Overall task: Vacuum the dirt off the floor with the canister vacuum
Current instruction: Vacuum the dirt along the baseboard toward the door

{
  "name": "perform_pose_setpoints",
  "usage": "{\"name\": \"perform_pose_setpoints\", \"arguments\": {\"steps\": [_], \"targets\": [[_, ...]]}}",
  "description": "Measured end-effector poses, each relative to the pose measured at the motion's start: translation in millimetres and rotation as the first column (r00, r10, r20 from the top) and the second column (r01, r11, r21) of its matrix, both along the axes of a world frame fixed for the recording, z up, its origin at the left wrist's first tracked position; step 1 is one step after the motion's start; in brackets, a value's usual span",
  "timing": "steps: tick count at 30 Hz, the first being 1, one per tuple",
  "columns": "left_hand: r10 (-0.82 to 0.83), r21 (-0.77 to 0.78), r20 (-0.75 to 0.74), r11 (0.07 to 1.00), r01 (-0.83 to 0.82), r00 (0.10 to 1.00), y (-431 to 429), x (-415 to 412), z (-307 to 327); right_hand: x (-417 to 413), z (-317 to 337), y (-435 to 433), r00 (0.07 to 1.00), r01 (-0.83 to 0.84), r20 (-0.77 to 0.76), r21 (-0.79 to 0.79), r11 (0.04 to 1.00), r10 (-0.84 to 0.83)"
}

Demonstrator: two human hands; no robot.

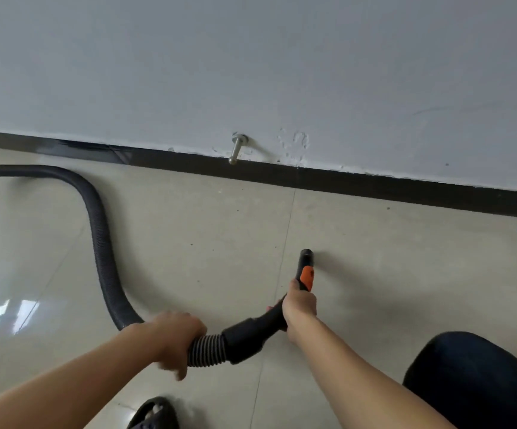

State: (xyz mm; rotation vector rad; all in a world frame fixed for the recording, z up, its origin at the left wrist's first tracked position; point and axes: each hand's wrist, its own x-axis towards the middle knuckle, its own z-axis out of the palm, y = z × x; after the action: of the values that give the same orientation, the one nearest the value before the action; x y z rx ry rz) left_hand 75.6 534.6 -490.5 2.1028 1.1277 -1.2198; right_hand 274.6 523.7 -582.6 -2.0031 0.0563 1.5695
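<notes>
Curling my right hand [299, 305] round the vacuum's black handle [263, 323], I grip the ribbed hose [102, 243] in my left hand [173, 339]; the nozzle [306, 253] points at the floor [374, 274] just beyond my right knuckles.

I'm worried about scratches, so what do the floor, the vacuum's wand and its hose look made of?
Floor: glossy beige tile, probably glazed ceramic or polished stone; grout lines and a bright reflection show. Wand: rigid matte black plastic with an orange plastic part, judging by its smooth moulded look. Hose: seemingly flexible black plastic; its ribs show and it bends in curves.
</notes>
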Motion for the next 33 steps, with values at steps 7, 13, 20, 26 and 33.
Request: {"name": "perform_pose_setpoints", "arguments": {"steps": [7,13,20,26,33], "targets": [[0.107,0.344,0.107,0.929,-0.138,0.988,-14.2,-111.3,31.0,-57.1,20.7,57.5,0.981,-0.122,-0.139,0.111,0.986,0.137],[0.273,0.363,0.358,0.84,-0.403,0.893,4.8,-126.3,8.3,-56.6,21.2,153.9,0.941,-0.329,-0.03,0.165,0.93,0.338],[0.174,0.256,0.238,0.938,-0.235,0.955,29.8,-142.7,-24.0,-71.9,-7.2,131.6,0.965,-0.262,0.04,0.128,0.957,0.259],[-0.082,0.292,0.206,0.956,0.019,0.975,35.6,-149.6,-9.6,-61.7,12.4,25.7,0.994,0.057,0.095,-0.066,0.996,-0.05],[0.06,0.118,0.281,0.988,-0.097,0.958,-8.7,-182.1,41.4,-103.6,66.2,-5.1,0.992,-0.122,-0.012,-0.249,0.961,0.123]]}}
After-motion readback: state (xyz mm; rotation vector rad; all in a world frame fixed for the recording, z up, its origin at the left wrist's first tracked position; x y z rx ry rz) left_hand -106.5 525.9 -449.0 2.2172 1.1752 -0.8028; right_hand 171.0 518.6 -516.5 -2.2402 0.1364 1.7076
